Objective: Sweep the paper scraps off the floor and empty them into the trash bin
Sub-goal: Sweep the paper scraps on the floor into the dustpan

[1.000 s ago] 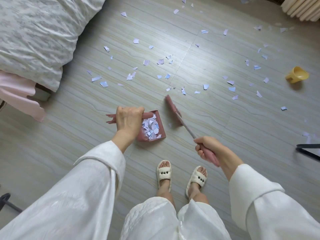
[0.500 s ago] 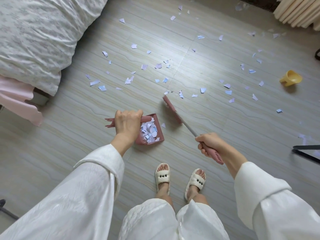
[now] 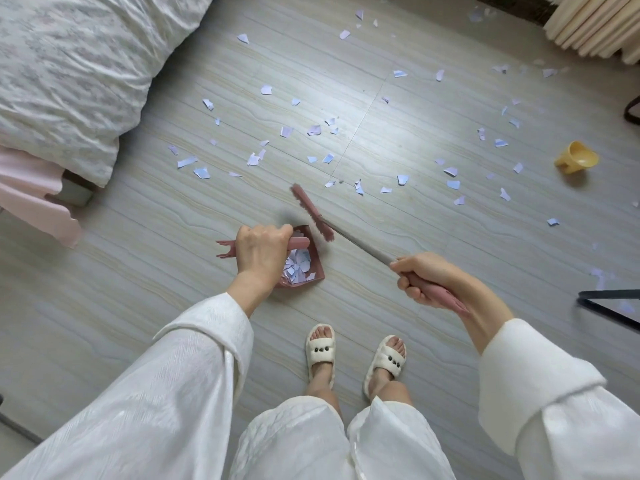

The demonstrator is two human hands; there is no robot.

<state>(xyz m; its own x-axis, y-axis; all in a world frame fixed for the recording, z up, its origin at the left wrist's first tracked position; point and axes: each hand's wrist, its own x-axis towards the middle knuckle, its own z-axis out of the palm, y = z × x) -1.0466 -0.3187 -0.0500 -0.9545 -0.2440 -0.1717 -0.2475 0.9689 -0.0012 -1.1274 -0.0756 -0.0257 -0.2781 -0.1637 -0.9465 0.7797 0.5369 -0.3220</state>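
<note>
The fingers (image 3: 277, 233) of the left hand (image 3: 261, 252) are curled round the handle of the pink dustpan (image 3: 313, 268); the fingers (image 3: 408, 282) of the right hand (image 3: 427, 278) are clenched round the pink grip of the broom (image 3: 349, 237).

The floor (image 3: 173, 289) carries all items. The bed (image 3: 69, 64), with a patterned quilt, occupies the top left corner of the floor. A cream curtain (image 3: 595, 26) hangs at the top right corner.

The broom shaft runs diagonally from the right hand up and left. Its brush head (image 3: 311, 216) lies just beside the open mouth of the dustpan, near the centre of the floor.

The dustpan sits below the left hand and holds a pile of scraps. The loose paper scraps (image 3: 313, 129) are scattered across the upper half of the floor, from beside the bed to the right edge.

A yellow cup (image 3: 576, 157) lies on its side near the right edge. Two cream slippers (image 3: 320, 348) stand below the dustpan.
</note>
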